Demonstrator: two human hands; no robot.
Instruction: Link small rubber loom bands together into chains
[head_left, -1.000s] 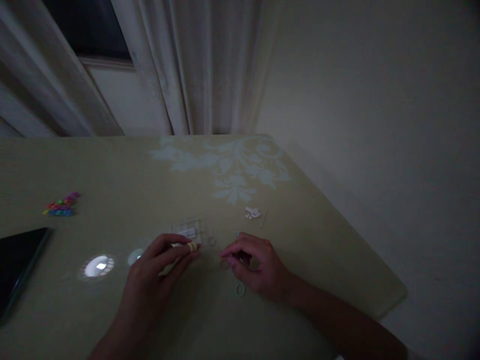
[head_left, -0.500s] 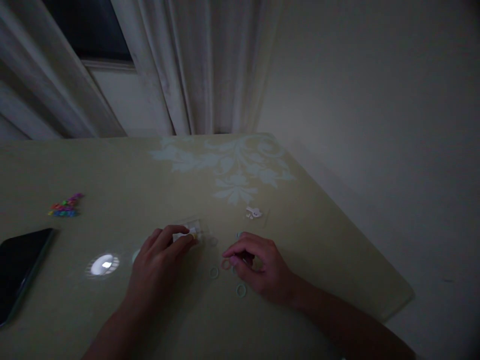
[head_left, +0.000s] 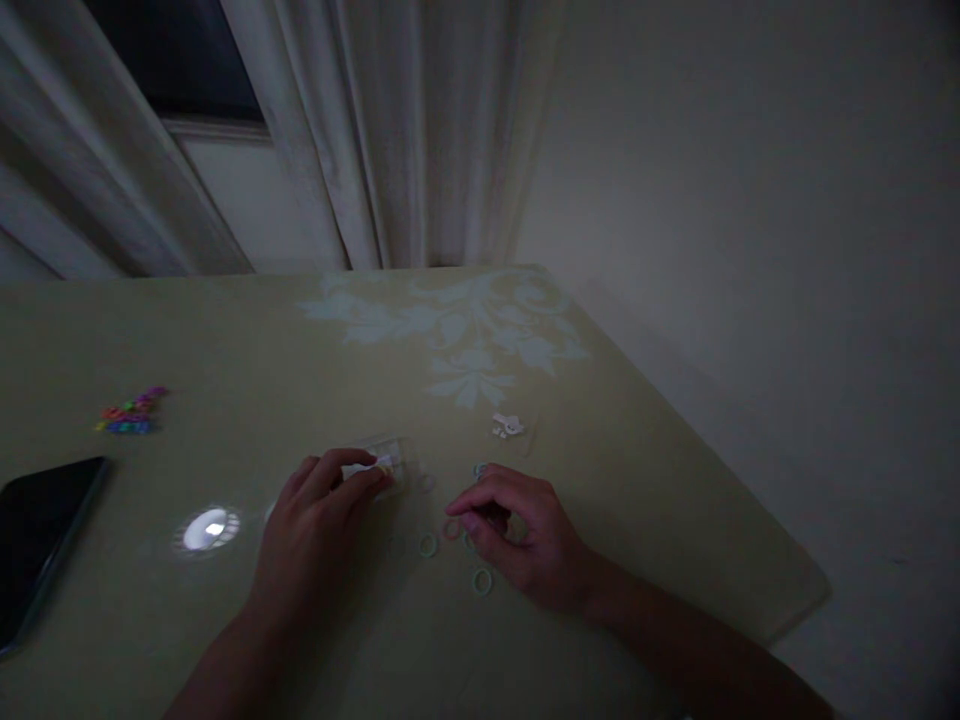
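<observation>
My left hand (head_left: 319, 525) rests at a small clear plastic box (head_left: 388, 447), thumb and forefinger curled closed over its near side. Something pale and yellowish shows at those fingertips, too small to name. To the right, my right hand (head_left: 521, 535) hovers low with thumb and forefinger pinched together; whatever they hold, if anything, is hidden. Just below that pinch lies a pinkish-orange ring (head_left: 451, 529). Pale green rings lie around it: one left (head_left: 427, 545), one nearer me (head_left: 482, 582), and others partly covered by the right hand. A faint pale ring (head_left: 426, 483) sits beside the box.
Small white pieces (head_left: 508, 426) lie beyond my right hand. At the far left are a heap of colourful small pieces (head_left: 133, 412) and a dark phone (head_left: 49, 540). The table (head_left: 645, 470) meets a wall on the right; curtains (head_left: 420, 140) hang behind.
Almost nothing differs. Both hands keep their places, and the rings lie where they were.
</observation>
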